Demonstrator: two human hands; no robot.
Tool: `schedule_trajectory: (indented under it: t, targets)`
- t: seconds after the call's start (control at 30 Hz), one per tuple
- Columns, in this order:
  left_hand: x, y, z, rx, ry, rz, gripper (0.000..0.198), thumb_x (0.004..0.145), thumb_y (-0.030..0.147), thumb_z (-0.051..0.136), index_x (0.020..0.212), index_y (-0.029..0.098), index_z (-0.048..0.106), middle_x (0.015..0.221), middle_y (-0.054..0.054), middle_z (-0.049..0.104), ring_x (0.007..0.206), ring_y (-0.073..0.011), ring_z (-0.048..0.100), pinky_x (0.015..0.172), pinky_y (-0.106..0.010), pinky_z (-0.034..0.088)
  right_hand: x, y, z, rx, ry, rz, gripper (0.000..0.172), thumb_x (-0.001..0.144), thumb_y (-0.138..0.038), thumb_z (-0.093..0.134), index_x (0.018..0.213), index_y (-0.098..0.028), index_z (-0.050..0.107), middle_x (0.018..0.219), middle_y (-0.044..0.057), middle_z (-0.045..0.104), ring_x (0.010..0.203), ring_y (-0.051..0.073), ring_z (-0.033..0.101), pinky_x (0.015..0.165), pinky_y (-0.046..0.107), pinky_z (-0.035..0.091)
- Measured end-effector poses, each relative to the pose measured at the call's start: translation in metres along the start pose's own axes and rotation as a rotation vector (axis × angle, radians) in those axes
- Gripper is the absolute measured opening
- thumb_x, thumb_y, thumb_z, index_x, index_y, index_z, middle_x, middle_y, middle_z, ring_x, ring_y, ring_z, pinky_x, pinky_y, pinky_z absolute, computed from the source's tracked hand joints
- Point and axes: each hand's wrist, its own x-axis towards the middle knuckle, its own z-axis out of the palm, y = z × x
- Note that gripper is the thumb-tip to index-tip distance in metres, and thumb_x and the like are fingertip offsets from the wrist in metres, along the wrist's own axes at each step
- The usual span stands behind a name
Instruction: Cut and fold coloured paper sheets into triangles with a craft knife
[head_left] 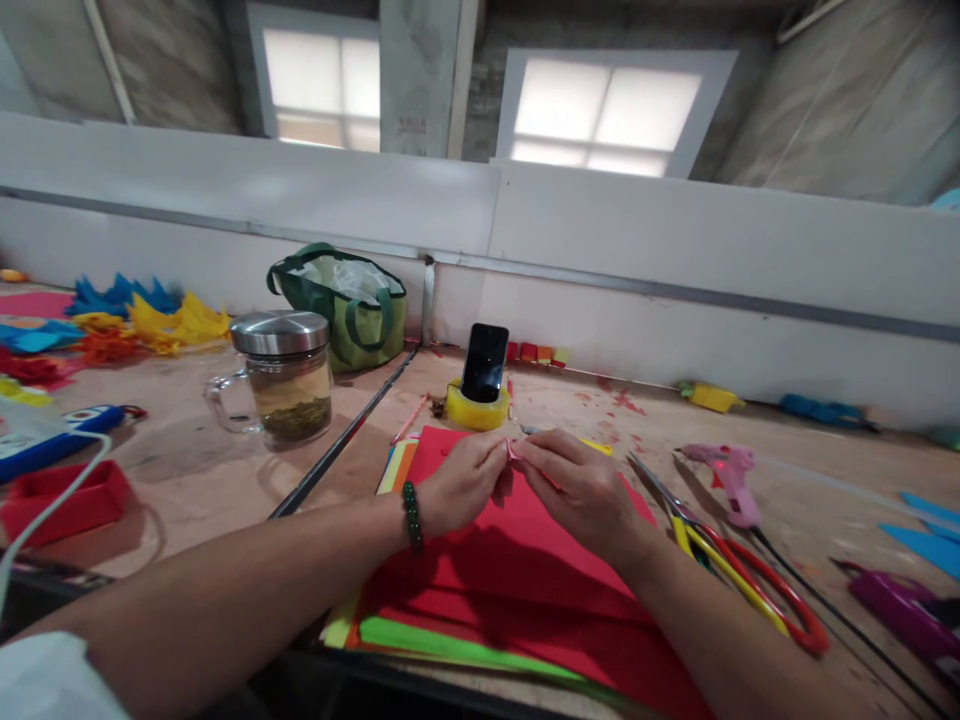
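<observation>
Pink piece: A small, thin pink piece (511,450), possibly paper, sits between the fingertips above the large, flat red sheet (517,590), as I view it remotely through the head camera.
Left hand: My left hand (474,478), a dark green beaded bracelet (412,516) at its wrist, pinches the piece from the left, thumb and fingers drawn together with almost no gap.
Right hand: My right hand (579,490) grasps it from the opposite side, thumb beneath curled fingers, the tips nearly meeting the left's.
Hidden detail: Fingers cover most of the piece; I cannot tell its full shape or any fold.
Handling: I judge it best to pinch lightly, keep the edges aligned and press evenly with the fingertips, since so slight a piece could crease or slip.
Tool side: Red-and-yellow-handled metal scissors (750,578) and a pink plastic glue gun (736,483) lie to the right, apart from both hands.
</observation>
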Motion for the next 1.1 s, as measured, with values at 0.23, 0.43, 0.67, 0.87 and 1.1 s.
schedule_trajectory:
  t: [0.23,0.43,0.67,0.87,1.1]
  targets:
    - [0.003,-0.008,0.0,0.016,0.074,0.077,0.034,0.094,0.038,0.023,0.072,0.02,0.041,0.062,0.001,0.05,0.055,-0.0124,0.049,0.055,-0.024,0.041,0.004,-0.004,0.004,0.061,0.116,0.187,0.026,0.085,-0.01,0.057,0.108,-0.022,0.062,0.088,0.004,0.063,0.07,0.012,0.06,0.063,0.026,0.053]
    - [0.0,-0.007,0.001,0.077,0.03,0.128,0.028,0.093,0.032,0.03,0.07,0.02,0.04,0.06,0.003,0.045,0.055,-0.0115,0.043,0.055,-0.024,0.035,0.012,-0.007,0.0,0.092,0.111,0.309,0.011,0.085,-0.016,0.059,0.077,-0.021,0.063,0.07,0.001,0.064,0.063,0.012,0.059,0.056,0.023,0.05]
    - [-0.003,-0.001,0.0,0.073,0.007,0.094,0.029,0.094,0.032,0.029,0.07,0.02,0.039,0.06,0.004,0.043,0.055,-0.0109,0.042,0.054,-0.022,0.034,0.008,-0.007,0.0,0.021,0.111,0.236,0.014,0.086,-0.013,0.056,0.077,-0.022,0.063,0.072,0.002,0.064,0.065,0.013,0.059,0.059,0.025,0.05]
    - [-0.003,0.002,-0.001,-0.014,0.002,0.074,0.032,0.094,0.033,0.028,0.067,0.019,0.041,0.057,0.003,0.045,0.054,-0.0112,0.044,0.055,-0.023,0.036,0.003,-0.005,-0.003,-0.054,0.052,0.037,0.019,0.087,-0.01,0.053,0.097,-0.021,0.064,0.082,0.005,0.066,0.073,0.015,0.061,0.065,0.026,0.051]
    - [0.0,-0.001,0.001,-0.148,-0.057,0.021,0.027,0.091,0.03,0.025,0.072,0.019,0.042,0.061,0.0,0.05,0.056,-0.0123,0.052,0.055,-0.024,0.046,0.006,-0.005,-0.008,-0.231,-0.092,-0.099,0.019,0.091,-0.012,0.045,0.095,-0.017,0.063,0.079,0.007,0.063,0.071,0.016,0.058,0.063,0.028,0.05]
